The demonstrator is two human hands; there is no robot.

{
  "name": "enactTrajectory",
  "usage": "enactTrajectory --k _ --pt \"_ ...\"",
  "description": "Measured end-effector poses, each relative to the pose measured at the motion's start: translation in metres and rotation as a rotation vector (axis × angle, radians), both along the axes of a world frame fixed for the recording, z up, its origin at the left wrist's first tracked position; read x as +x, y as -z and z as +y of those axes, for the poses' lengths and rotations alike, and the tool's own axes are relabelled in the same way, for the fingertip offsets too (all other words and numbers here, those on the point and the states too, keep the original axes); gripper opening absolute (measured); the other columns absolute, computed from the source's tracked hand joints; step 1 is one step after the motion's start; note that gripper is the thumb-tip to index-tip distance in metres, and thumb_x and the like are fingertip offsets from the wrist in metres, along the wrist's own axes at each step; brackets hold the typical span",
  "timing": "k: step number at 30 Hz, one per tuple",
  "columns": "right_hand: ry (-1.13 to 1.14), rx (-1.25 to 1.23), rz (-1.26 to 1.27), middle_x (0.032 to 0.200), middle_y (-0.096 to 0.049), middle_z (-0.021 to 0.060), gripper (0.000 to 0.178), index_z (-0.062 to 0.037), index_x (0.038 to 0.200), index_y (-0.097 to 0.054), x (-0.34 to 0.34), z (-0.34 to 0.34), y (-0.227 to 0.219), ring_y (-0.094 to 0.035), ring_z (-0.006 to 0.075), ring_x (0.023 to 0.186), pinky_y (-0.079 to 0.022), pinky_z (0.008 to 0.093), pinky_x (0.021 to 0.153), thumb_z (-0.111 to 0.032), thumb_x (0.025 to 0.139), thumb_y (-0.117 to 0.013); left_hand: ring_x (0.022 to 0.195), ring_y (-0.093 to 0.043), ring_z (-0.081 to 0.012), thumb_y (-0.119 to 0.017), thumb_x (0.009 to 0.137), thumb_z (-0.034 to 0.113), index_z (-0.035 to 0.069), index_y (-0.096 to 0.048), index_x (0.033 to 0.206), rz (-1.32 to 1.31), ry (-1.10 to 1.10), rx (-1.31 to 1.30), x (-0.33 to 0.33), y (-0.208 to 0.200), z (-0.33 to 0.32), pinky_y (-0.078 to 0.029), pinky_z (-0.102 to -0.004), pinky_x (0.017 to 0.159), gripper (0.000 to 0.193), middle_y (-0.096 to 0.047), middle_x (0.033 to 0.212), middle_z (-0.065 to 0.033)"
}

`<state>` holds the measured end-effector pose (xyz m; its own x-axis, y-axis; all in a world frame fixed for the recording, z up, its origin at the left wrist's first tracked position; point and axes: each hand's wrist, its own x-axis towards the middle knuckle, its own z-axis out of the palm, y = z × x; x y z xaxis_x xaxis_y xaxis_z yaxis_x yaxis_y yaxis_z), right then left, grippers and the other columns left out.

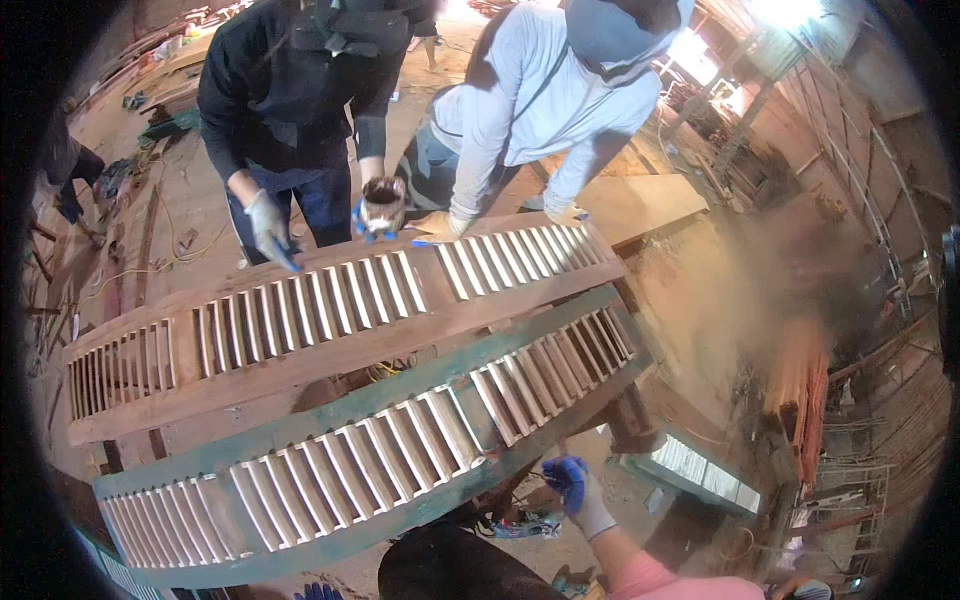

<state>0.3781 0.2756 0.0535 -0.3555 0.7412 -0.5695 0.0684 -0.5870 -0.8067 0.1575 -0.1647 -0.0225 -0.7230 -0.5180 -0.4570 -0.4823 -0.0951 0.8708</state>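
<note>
My right hand (577,490), in a blue and white work glove below a pink sleeve, is raised near the near edge of a green-framed louvred shutter (345,545). Its fingers are loosely bent and a little apart, with nothing visible in them. At the bottom edge, only the blue gloved fingers of my left hand (318,592) show, spread apart. The green shutter has pale slats in several sections. Beyond it lies a second louvred shutter with a brown frame (240,385).
Across the shutters, a person in dark clothes (290,100) holds a stained pot (383,200). A person in a light shirt (540,90) leans with gloved hands on the brown shutter. A wooden board (655,205) and a pale slatted panel (700,472) are at right.
</note>
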Motion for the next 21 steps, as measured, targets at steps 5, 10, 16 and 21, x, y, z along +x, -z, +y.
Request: enactTrajectory --k 5,10,16,21 --pt "-0.005 -0.156 0.077 0.116 -0.071 0.0098 0.02 -0.0124 0.114 -0.064 0.005 0.005 0.022 -0.067 0.0277 0.111 -0.054 0.0477 0.097 -0.028 0.103 -0.06 0.141 -0.044 -0.0356 -0.048 0.101 0.054 0.014 -0.044 0.155 0.0 -0.082 0.211 -0.028 0.027 0.02 -0.035 -0.0551 0.118 0.067 -0.046 0.153 -0.0154" --pt "0.081 -0.25 0.232 0.124 -0.064 0.0098 0.02 -0.0118 0.122 -0.062 0.02 0.017 0.066 -0.061 0.028 0.117 -0.052 0.0524 0.105 -0.019 0.103 -0.059 0.14 -0.045 -0.0342 -0.047 0.1 0.059 0.015 -0.043 0.155 0.013 -0.136 0.307 -0.038 0.047 0.03 -0.035 -0.0544 0.118 0.07 -0.046 0.153 -0.0137" --pt "-0.579 0.368 -0.081 0.125 -0.063 0.012 0.032 -0.0069 0.127 -0.06 0.002 0.018 0.09 -0.059 0.0285 0.12 -0.049 0.0475 0.108 -0.014 0.096 -0.066 0.139 -0.045 -0.0325 -0.045 0.098 0.065 0.017 -0.042 0.155 0.031 -0.203 0.381 -0.038 0.062 0.034 -0.035 -0.0535 0.118 0.075 -0.046 0.153 -0.0118" --pt "-0.401 0.254 0.124 0.121 -0.069 0.0144 0.036 -0.0043 0.12 -0.067 -0.014 0.014 0.092 -0.062 0.0305 0.119 -0.047 0.041 0.108 -0.014 0.087 -0.074 0.138 -0.046 -0.0311 -0.044 0.097 0.07 0.018 -0.042 0.156 0.068 -0.236 0.44 -0.037 0.062 0.041 -0.035 -0.0527 0.118 0.079 -0.046 0.153 -0.0101"
